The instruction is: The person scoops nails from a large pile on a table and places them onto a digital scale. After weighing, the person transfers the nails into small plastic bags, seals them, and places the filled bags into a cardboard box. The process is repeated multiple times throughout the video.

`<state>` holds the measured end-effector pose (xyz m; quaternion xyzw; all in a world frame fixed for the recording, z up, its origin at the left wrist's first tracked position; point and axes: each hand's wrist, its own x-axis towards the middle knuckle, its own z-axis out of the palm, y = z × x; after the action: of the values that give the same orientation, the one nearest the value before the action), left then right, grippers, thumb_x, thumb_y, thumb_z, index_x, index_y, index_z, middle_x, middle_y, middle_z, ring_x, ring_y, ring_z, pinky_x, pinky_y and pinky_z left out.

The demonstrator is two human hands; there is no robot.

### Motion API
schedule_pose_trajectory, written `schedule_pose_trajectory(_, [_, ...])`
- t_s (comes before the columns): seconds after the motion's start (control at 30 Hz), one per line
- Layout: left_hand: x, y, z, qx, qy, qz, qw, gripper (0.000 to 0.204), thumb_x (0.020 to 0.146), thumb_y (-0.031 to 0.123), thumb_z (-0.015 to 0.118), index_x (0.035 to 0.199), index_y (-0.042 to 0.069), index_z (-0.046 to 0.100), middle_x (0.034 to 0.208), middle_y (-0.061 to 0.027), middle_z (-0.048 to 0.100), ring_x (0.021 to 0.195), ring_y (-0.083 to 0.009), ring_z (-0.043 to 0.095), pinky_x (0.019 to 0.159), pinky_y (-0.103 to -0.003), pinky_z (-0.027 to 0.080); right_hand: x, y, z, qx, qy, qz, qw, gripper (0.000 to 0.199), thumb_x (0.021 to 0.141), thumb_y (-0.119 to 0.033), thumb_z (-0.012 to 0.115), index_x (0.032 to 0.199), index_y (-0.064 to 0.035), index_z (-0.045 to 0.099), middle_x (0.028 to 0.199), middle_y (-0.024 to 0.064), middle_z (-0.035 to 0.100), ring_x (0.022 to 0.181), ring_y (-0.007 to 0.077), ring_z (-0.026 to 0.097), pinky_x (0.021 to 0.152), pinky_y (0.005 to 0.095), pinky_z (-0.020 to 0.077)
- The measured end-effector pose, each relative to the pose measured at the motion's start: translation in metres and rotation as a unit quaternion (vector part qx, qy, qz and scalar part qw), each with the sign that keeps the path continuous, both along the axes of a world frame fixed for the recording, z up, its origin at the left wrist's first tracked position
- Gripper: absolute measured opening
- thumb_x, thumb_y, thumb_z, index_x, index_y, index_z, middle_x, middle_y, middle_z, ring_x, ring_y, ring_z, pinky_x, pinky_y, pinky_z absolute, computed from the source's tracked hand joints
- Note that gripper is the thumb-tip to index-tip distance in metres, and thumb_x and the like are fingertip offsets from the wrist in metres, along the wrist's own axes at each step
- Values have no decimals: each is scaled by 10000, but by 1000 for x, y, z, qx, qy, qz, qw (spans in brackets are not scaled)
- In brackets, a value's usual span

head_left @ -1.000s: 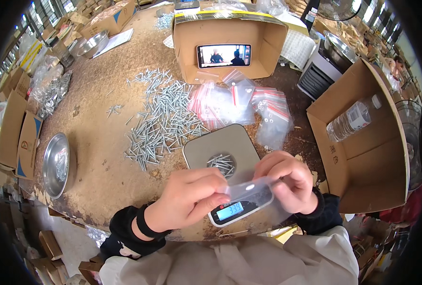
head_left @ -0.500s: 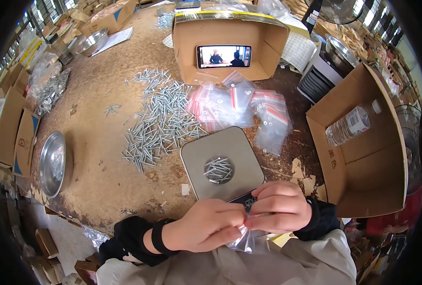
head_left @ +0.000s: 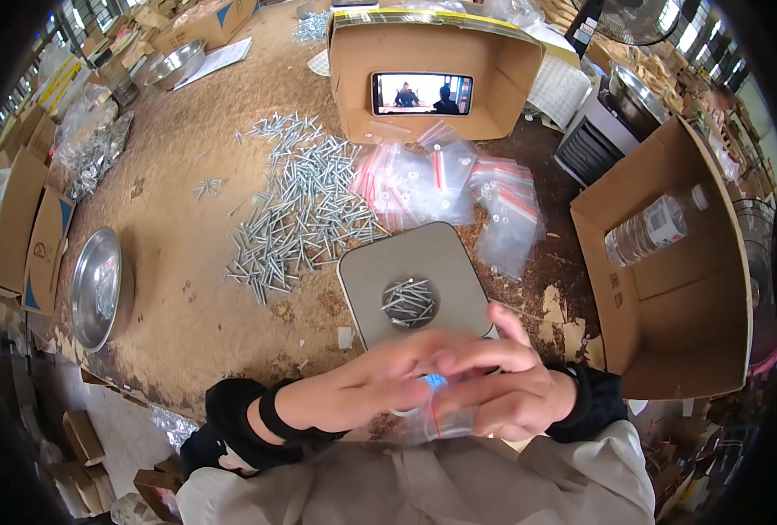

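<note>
A small clear plastic zip bag (head_left: pixel 445 423) with a red stripe hangs below my hands, at the near edge of the table. My right hand (head_left: pixel 521 389) is closed on the bag, its index finger raised. My left hand (head_left: pixel 379 372) reaches across to the right fingers; motion smears its fingertips, so its grip is unclear. Something small and blue shows between the hands. Just beyond them lies a square digital scale (head_left: pixel 366 271), its front partly covered by my hands. Several screws (head_left: pixel 408 302) sit in a round dish on its plate.
A wide pile of loose screws (head_left: pixel 305 210) spreads left of centre. More zip bags (head_left: pixel 419 188) lie behind the scale. An open cardboard box (head_left: pixel 520 79) holds a phone (head_left: pixel 421 94). A box with a bottle (head_left: pixel 646 232) stands right, a steel bowl (head_left: pixel 99 293) left.
My hands have moved up slightly from a pinch on the bag; the left fingers now stretch over the right ones. The bag's red stripe has come into view. The whole view has shifted slightly.
</note>
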<state>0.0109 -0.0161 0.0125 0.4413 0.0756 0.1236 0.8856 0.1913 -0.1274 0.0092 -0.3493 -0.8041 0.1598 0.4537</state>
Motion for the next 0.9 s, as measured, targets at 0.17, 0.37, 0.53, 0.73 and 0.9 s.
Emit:
schedule_pose_trajectory(0.17, [-8, 14, -21, 300, -13, -145, 943, 580, 761, 104, 808, 1259, 26, 521, 1093, -58, 634, 1024, -153, 612, 872, -307, 492, 0, 8, 2, -21, -33, 5, 999, 86, 920, -173, 623, 905, -131, 549, 1087, 75, 701, 1242, 330, 543, 1176, 575, 41])
schedule_pose_trajectory(0.37, [-14, 35, -5, 353, -4, 152, 923, 274, 781, 85, 751, 982, 68, 567, 913, -39, 600, 897, -141, 589, 814, -293, 468, 31, 43, -2, -120, -68, -100, 985, 829, 714, -271, 822, 1386, -108, 364, 1473, 160, 397, 1392, 404, 320, 1150, 598, 143])
schedule_pose_trajectory(0.53, [-9, 53, -15, 715, 131, 323, 606, 303, 655, 11, 726, 897, 76, 556, 924, -104, 593, 941, -307, 556, 861, -410, 425, 27, 57, -20, -200, -154, -88, 964, 1013, 723, -218, 810, 1526, -108, 202, 1432, 93, 481, 1388, 365, 333, 1156, 593, 145])
schedule_pose_trajectory(0.73, [-6, 48, -30, 773, 181, 287, 536, 348, 621, 44, 730, 919, 61, 550, 945, -121, 592, 1062, -338, 530, 975, -487, 377, 20, 58, -20, -198, -127, -92, 968, 973, 730, -207, 800, 1517, -110, 236, 1375, 69, 553, 1369, 329, 362, 1147, 600, 163])
schedule_pose_trajectory(0.9, [-7, 48, -24, 749, 196, 259, 578, 364, 612, 61, 746, 914, 70, 543, 943, -110, 591, 1051, -331, 533, 968, -484, 376, 18, 55, -13, -188, -140, -145, 961, 934, 702, -202, 787, 1485, -95, 290, 1230, 102, 635, 1239, 328, 500, 1112, 545, 268])
